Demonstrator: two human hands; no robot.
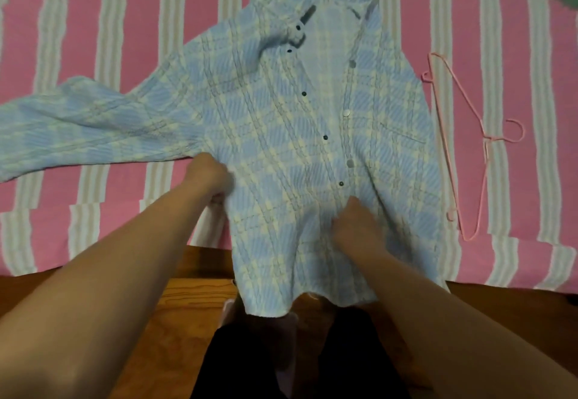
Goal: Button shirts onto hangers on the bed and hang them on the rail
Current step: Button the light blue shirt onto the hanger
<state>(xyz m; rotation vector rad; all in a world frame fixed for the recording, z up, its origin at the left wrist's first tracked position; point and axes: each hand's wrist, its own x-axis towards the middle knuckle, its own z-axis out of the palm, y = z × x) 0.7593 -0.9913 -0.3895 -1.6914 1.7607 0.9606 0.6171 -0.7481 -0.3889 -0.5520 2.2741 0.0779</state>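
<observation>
Left hand (208, 176) grip pinching the side seam of a light blue and cream plaid button-front shirt (275, 135), right hand (353, 226) grip bunching its lower placket, shirt spread unbuttoned on the pink-and-white striped bed (125, 38), thin pink wire hanger (453, 135) just beside it

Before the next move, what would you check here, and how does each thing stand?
1. Shirt lies flat on the bed: mostly ok, hem hangs over the edge.
2. Front open for the hanger: ok, buttons look undone.
3. Hanger inside the shirt: not ok, it lies beside the shirt on the right.
4. Left hand grips the shirt's side: ok.
5. Right hand grips the front near the lowest button: ok.
6. Both sleeves spread: cannot tell, only one shows.
</observation>
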